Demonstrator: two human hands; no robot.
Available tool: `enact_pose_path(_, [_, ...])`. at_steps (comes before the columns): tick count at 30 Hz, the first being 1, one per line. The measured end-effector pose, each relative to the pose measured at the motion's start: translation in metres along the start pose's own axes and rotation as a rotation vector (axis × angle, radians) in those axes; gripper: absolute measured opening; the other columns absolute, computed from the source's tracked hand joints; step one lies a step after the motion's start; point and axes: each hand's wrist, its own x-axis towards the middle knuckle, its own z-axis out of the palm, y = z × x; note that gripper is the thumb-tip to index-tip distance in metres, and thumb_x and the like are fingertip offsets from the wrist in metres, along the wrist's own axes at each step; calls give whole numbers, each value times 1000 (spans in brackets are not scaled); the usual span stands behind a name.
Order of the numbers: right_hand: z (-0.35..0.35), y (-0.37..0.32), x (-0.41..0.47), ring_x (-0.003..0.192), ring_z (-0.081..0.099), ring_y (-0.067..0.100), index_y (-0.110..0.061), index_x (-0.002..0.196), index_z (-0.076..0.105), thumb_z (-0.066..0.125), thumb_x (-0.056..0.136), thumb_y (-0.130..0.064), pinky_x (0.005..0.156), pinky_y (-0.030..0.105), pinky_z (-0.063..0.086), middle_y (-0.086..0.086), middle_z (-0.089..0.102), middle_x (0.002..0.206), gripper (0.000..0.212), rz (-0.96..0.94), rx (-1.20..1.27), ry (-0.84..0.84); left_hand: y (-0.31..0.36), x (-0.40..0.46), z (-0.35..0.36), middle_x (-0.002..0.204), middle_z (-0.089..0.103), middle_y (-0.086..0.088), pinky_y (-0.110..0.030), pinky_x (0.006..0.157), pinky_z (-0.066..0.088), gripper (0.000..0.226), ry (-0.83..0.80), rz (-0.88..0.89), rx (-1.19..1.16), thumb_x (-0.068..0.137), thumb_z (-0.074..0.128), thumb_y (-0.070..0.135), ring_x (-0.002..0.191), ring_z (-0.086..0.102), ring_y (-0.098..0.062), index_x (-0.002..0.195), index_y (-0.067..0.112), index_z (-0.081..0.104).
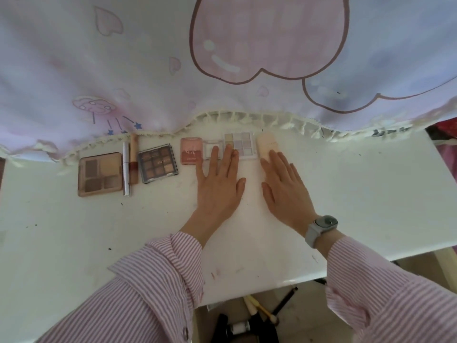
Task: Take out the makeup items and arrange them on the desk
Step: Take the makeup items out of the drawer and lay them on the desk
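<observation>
Makeup items lie in a row along the back of the white desk [358,194]: a large beige palette [100,174], a silver tube [126,167], a brown-tipped tube [133,160], a dark eyeshadow palette [157,162], a pink compact [191,150], a small clear compact [210,144], a pale shimmer palette [243,142] and a cream bottle [264,144]. My left hand [218,184] lies flat, fingertips touching the clear compact and the shimmer palette. My right hand [284,186] lies flat, fingertips against the cream bottle.
A pastel curtain [148,70] with a frilled hem hangs over the desk's back edge. Below the front edge, an open space holds brushes [259,309] and dark items. A watch [321,227] sits on my right wrist.
</observation>
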Motion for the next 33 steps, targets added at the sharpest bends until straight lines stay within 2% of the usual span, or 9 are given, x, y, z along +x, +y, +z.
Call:
enact_pose_path(3, [-9,0,-1,143,5,26,-10,145,22,35,97,-23,117,42,6,11,10,155,51,-4,20,-17,9,-11,-9,156,3,-4,-51,111,-6,58,35,-19,-39,98,28,36,143,-1,-25,147,13,9])
enact_pose_path(8, [-20,-13,-64,106,57,31,0,113,58,46,86,-9,87,38,48,17,59,116,31,-213,242,260,35,-88,-21,135,49,-15,-53,106,23,39,295,-73,-272,88,49,18,131,38,-32,125,7,52])
enact_pose_path(12, [-3,-12,-146,75,57,14,-7,99,61,43,86,-15,64,19,45,6,63,94,24,-351,367,31,55,-179,-7,114,60,-11,-35,94,36,28,359,-21,-425,86,46,16,110,48,-22,108,6,61])
enact_pose_path(16, [49,0,-208,85,58,20,-17,109,57,40,93,-26,70,30,46,2,61,99,25,-228,294,-504,70,-248,18,97,64,-6,-27,81,46,23,105,34,-468,87,47,17,91,58,-18,98,7,65])
enact_pose_path(18, [76,3,-215,87,57,23,-14,107,56,41,94,-29,69,30,42,8,59,101,25,-81,262,-610,72,-263,33,101,62,-5,-27,80,44,20,-144,-85,-431,90,49,16,93,58,-20,103,10,62])
enact_pose_path(20, [100,-1,-210,87,56,26,-9,103,55,44,93,-34,67,30,41,12,58,102,29,55,231,-601,69,-267,51,117,54,-4,-29,88,42,26,-344,-248,-375,95,43,22,106,50,-20,117,12,53])
enact_pose_path(24, [140,-26,-198,99,54,30,-8,107,52,47,87,-49,71,34,42,14,53,110,46,229,127,-615,64,-263,77,128,46,-8,-35,94,41,34,-487,-332,-309,94,43,24,115,45,-26,126,11,46])
enact_pose_path(29, [156,-35,-197,108,50,35,-2,115,43,45,92,-28,82,40,43,19,48,120,34,239,83,-605,64,-259,90,132,39,-12,-40,92,42,36,-577,-378,-278,92,44,15,115,44,-32,128,9,42])
enact_pose_path(33, [141,-14,-196,104,54,35,-3,117,43,51,88,-21,75,35,42,19,52,116,35,161,184,-686,66,-255,98,130,39,-16,-41,89,44,42,-593,-451,-326,87,47,3,113,47,-35,128,7,37])
